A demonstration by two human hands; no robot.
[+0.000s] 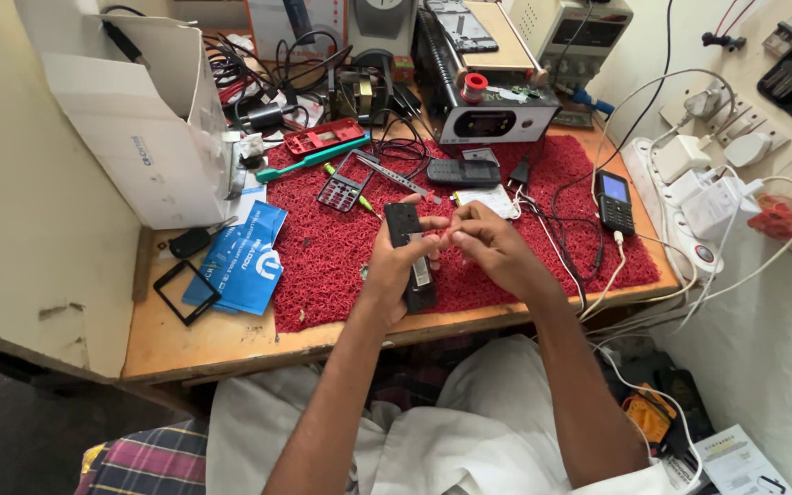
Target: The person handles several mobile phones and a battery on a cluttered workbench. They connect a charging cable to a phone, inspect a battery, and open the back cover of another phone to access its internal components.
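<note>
Repair work looks partway through: the left hand (394, 270) grips a small black phone body (409, 252) upright above the red mat (323, 257), its casing apparently open, while the right hand (492, 247) pinches at its upper edge with fingertips closed on something too small to make out. Beyond the hands lie a loose keypad frame (343, 190), a red phone shell (323, 137), a teal toothbrush (309, 159) and tweezers (396, 178), so reassembly seems left to do. Right of the right hand sits another black phone (614, 200). Cables crowd the wooden worktop (222, 339); a white cardboard box (139, 119) stands left.
</note>
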